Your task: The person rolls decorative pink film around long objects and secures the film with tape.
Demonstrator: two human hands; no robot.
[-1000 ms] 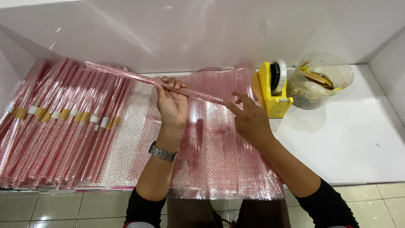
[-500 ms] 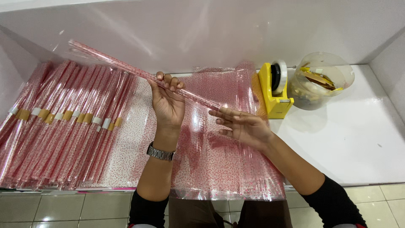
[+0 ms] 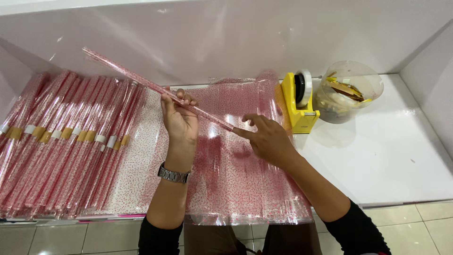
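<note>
The long thin roll of clear cellophane with red dots is off the bench, slanting from high on my left down toward the middle, above the flat stack of red-dotted clear cellophane sheets. My left hand is curled around the roll near its middle, fingers over the top and thumb underneath, wrist upright with the steel wristwatch below it. My right hand sits at the roll's lower end, fingers loosely spread and the fingertip touching that end; it grips nothing that I can see.

The sheet stack lies spread on the white bench, reaching to its near edge. On my left, a row of finished red-dotted cellophane rolls lies side by side, each banded with white and tan tape around its middle. To my right of the sheets, touching their far corner, stands a yellow tape dispenser, and just beside it a clear plastic tub holding yellowish scraps
</note>
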